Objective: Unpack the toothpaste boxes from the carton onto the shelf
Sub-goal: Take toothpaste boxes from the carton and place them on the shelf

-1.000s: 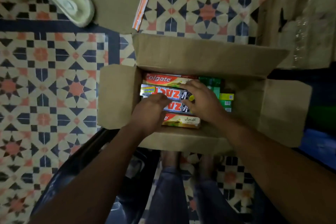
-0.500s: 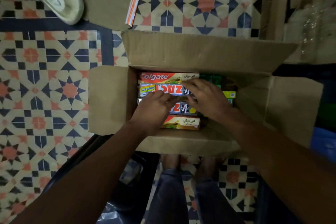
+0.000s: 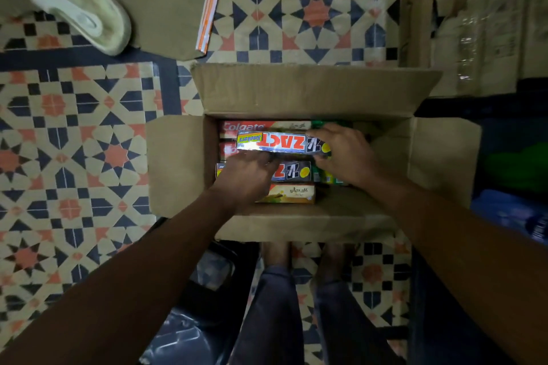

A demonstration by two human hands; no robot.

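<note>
Cardboard carton stands open on the tiled floor, toothpaste boxes packed inside. Topmost ZACT box looks light, stiff, crushable: hold its ends. Right hand curls fingers round its right end; left hand fingers touch its near edge, grip unclear.

Dim light, soft blur, warped edges

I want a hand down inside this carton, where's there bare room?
Bare: the strip between the green boxes and the carton's right wall, down to the near wall. Crowded: the left, packed with Colgate boxes and Zact boxes.
</note>
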